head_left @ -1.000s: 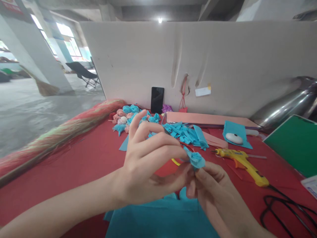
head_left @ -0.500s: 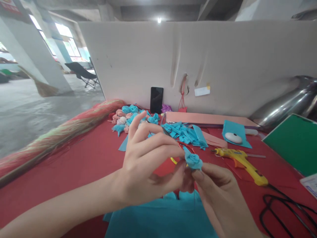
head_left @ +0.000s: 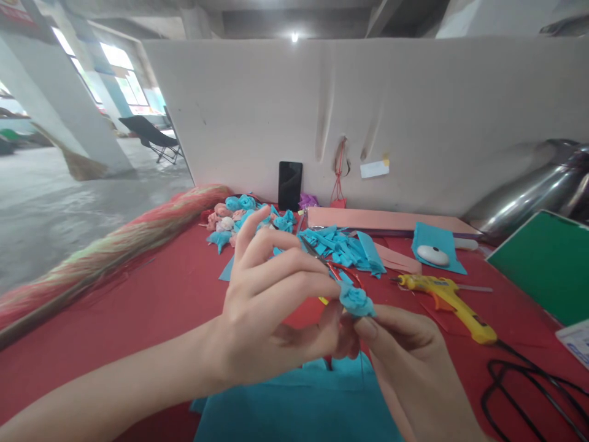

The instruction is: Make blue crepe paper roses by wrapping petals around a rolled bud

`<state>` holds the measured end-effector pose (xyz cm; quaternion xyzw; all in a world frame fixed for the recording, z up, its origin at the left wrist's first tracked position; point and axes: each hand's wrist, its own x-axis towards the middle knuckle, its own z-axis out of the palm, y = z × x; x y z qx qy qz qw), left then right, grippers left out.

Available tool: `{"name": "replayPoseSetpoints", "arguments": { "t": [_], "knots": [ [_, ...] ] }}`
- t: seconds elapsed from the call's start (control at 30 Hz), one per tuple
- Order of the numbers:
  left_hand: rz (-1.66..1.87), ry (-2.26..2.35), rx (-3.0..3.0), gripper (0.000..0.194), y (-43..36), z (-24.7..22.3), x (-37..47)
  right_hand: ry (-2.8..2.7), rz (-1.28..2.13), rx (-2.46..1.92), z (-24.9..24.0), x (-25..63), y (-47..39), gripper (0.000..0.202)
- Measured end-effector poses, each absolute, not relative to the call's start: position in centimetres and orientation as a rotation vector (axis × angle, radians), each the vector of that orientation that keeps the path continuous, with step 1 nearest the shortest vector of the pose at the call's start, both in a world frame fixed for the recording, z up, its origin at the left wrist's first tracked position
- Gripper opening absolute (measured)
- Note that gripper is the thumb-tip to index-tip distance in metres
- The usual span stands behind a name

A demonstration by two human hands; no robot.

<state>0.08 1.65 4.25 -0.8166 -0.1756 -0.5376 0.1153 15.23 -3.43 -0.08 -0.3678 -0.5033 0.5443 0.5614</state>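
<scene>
A small blue crepe-paper flower [head_left: 356,300] is pinched between both hands over the red table. My left hand [head_left: 271,301] comes from the left, thumb and index finger at the flower's left side and base, the other fingers raised and bent. From the right, my right hand [head_left: 409,356] grips the flower's base between thumb and fingers. A thin strand hangs beneath the flower. Below the hands lies a large blue sheet [head_left: 294,411]. Red-handled scissors [head_left: 343,268] lie behind the flower, partly hidden by my left hand.
Blue paper strips [head_left: 335,245] and a heap of finished flowers [head_left: 225,224] lie farther back. On the right are a yellow glue gun [head_left: 453,304] with a black cable, a white mouse-shaped object [head_left: 432,255] and a green board [head_left: 547,264]. A phone [head_left: 289,186] leans on the panel.
The blue flower has tilted and shifted slightly left in my fingers. More of the scissors shows behind it. Both hands keep nearly the same pose.
</scene>
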Motion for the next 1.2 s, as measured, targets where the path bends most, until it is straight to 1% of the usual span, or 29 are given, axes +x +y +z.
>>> {"name": "replayPoseSetpoints", "arguments": {
  "t": [0.27,0.4,0.7,0.87,1.0,1.2],
  "knots": [
    [-1.636,-0.583,-2.498,0.014,1.2,4.3,0.0,-1.198,1.278,-0.857,-0.1,15.3,-3.5,0.015],
    [-1.714,-0.568,-2.562,0.014,1.3,3.9,0.0,-1.196,1.270,-0.866,0.0,15.3,-3.8,0.014],
    [-1.771,-0.523,-2.611,0.009,1.3,3.8,-0.1,-1.180,1.260,-0.834,0.3,15.2,-3.8,0.013],
    [-1.774,-0.507,-2.631,0.017,1.2,3.6,-0.1,-1.166,1.255,-0.820,0.4,15.4,-3.9,0.014],
    [-1.776,-0.500,-2.649,0.024,1.2,3.2,0.0,-1.142,1.277,-0.814,0.2,15.1,-4.0,0.011],
    [-1.777,-0.447,-2.739,0.020,1.4,3.0,0.0,-1.215,1.252,-0.831,0.1,15.1,-3.9,0.011]
  ]
}}
